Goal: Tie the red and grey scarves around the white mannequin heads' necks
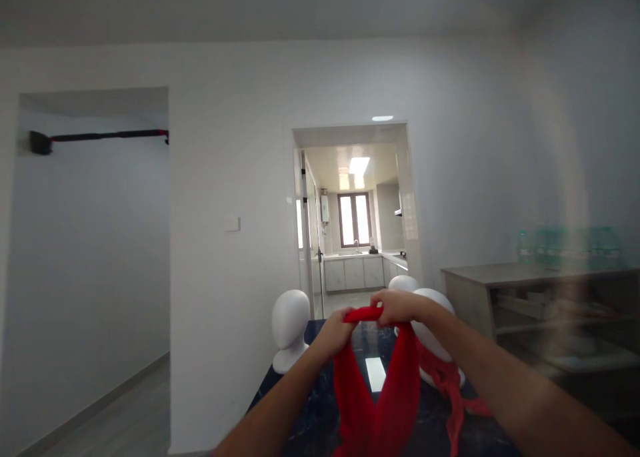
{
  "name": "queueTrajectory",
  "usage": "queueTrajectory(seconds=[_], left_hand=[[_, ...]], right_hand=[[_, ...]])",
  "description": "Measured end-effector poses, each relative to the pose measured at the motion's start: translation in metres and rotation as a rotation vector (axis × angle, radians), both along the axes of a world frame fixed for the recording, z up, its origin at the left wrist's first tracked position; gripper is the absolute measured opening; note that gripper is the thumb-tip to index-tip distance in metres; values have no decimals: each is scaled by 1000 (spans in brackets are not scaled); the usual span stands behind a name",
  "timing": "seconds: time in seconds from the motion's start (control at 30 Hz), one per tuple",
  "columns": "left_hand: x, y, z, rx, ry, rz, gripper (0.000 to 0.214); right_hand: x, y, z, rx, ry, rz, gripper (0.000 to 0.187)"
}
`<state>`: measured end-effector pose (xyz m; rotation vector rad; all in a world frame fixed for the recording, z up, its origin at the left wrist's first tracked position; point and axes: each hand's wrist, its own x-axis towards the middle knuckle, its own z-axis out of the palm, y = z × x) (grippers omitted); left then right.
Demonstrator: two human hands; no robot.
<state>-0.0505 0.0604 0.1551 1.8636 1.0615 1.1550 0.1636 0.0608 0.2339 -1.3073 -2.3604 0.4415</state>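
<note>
A red scarf (pixel 380 403) is stretched between my two hands, its rolled upper edge held level and its two sides draping down toward me. My left hand (pixel 340 330) is closed around the left end of that edge. Farther right, my right hand (pixel 397 307) grips the same edge with bent fingers. Just behind my right forearm stands a white mannequin head (pixel 437 303), partly covered by the arm. Another red cloth (pixel 447 377) is tied around its neck, with loose ends hanging onto the table.
A dark blue marbled table (pixel 315 403) lies under my hands. One white mannequin head (pixel 291 320) stands at its left edge, another (pixel 403 284) at the far end. To the right, a shelf cabinet (pixel 465 273) carries several green-tinted bottles (pixel 575 247). A doorway opens onto a kitchen.
</note>
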Motion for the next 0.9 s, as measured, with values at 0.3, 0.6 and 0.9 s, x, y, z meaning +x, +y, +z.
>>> queueTrajectory(seconds=[0.3,0.6,0.9], left_hand=[[16,-25,2,79,-177,-202,52],[62,-63,-12,-168,-499,-344,31],[11,-70,-52,-404,-704,-286,12]], right_hand=[[-9,-24,14,-180,628,107,13],[-54,-5,6,-242,1207,2,23],[-42,6,-124,-613,1365,138,24]])
